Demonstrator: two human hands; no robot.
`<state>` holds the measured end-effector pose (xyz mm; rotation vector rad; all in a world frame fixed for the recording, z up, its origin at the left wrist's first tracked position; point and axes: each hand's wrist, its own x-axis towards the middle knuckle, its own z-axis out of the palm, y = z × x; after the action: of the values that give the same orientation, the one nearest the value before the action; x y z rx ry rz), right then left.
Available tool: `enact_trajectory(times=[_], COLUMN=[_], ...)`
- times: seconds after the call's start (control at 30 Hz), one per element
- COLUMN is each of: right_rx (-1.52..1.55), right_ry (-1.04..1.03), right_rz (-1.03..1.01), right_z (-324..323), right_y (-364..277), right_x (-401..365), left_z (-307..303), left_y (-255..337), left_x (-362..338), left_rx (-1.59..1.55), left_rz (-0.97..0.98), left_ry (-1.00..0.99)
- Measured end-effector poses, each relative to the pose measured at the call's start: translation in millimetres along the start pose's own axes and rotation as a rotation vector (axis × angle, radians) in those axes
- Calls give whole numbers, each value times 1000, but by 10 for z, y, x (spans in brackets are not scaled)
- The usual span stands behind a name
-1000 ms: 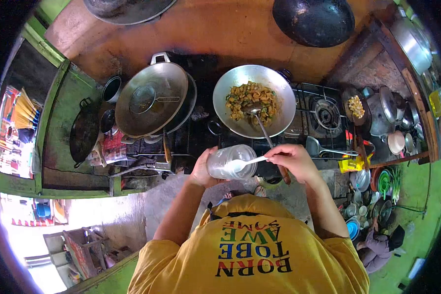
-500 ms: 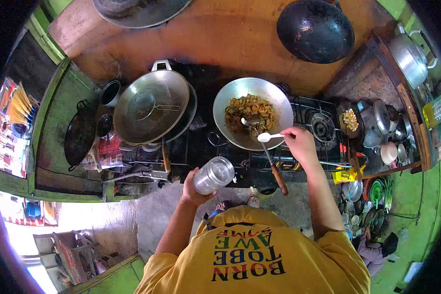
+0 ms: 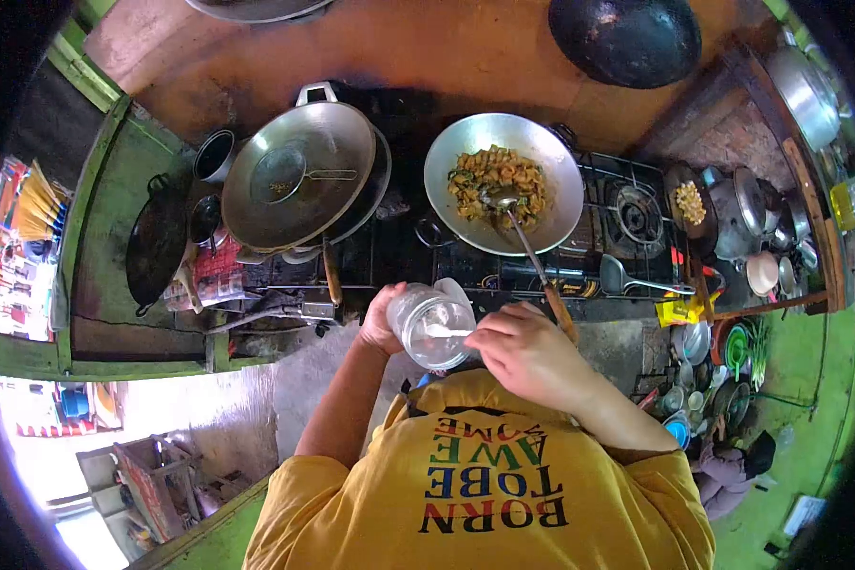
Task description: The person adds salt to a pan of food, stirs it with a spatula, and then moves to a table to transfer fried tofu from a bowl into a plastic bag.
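My left hand (image 3: 382, 318) is wrapped round a clear jar (image 3: 413, 347), tilted with its mouth toward me in front of the stove. My right hand (image 3: 537, 359) pinches the handle of a small white spoon (image 3: 443, 332), whose bowl is inside the jar. Beyond both hands, a silver wok (image 3: 562, 223) on the stove holds chopped brownish food (image 3: 494, 176). A metal cooking spoon (image 3: 524, 233) with a wooden handle rests in that wok, its handle reaching over the rim toward my right wrist.
To the left sits a large pan (image 3: 247, 223) with a wire strainer (image 3: 278, 176) in it. A metal ladle (image 3: 617, 277) lies right of the wok, near a bare burner (image 3: 639, 211). Pots crowd the right shelf. A person (image 3: 731, 470) crouches at lower right beside dishes.
My right hand has drawn the white spoon back from over the wok and put it into the jar. The jar has turned its mouth toward me.
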<state>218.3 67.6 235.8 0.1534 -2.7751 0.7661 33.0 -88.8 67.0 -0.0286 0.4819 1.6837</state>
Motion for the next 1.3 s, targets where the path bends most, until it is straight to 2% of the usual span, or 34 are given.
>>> enact_trajectory(times=[0.07, 0.27, 0.37, 0.47, 0.57, 0.6, 0.7, 0.73, 0.8, 0.87, 0.93, 1.0, 1.07, 1.1, 1.13, 1.2, 1.23, 1.3], right_rx=[-53, -65, -70, 79, 403, 402, 761, 754, 947, 995, 1155, 1122, 807, 484, 481, 315, 348, 408], right_ry=[-52, -75, -144, -136, -28, -28, -50, -47, 50, 107, 301, 474, 543, 541, 543, 395, 393, 216], right_rz=[-15, -41, -67, -92, 137, 134, 664, 660, 734, 772, 746, 742, 733, 753, 748, 725, 659, 641], right_z=[60, 125, 144, 208, 315, 317, 343, 379, 381, 276, 185, 26, -14, -37, -70, -85, -20, 69], right_y=[-19, -63, -37, 71, 326, 387, 595, 686, 830, 913, 1107, 1290, 1551, 1551, 1517, 1315, 1220, 1025], right_x=[-2, -4, -10, -21, -48, -62, -157, -216, -280, -273, -274, -212, -178, -117, -95, -53, -42, -43], left_z=[30, 95, -64, 90, 13, -5, -37, -43, -157, -126, -167, -216, -306, -281, -252, -177, -154, -21], left_y=[-5, -2, -1, 5, -1, 1, 35, 37, -5, 14, 18, 53, 41, 43, 58, 18, -16, -102], left_x=[8, -65, -63, -104, -117, -115, -173, -198, -183, -214, -207, -208, -169, -159, -133, -98, -88, -88], left_rx=[12, 60, 15, 56, 152, 185, 219, 243, 226, 139, 95, 105, 66, 44, 23, 5, -1, -10], left_rz=[-21, -35, -88, -95, -133, -169, -181, -180, -149, -140, -109, -97, -84, -65, -44, -60, -79, -99], left_ry=[70, 30, 35, 98, 151, 199, 251, 283, 209, 369, 346, 434, 443, 446, 449, 489, 485, 491])
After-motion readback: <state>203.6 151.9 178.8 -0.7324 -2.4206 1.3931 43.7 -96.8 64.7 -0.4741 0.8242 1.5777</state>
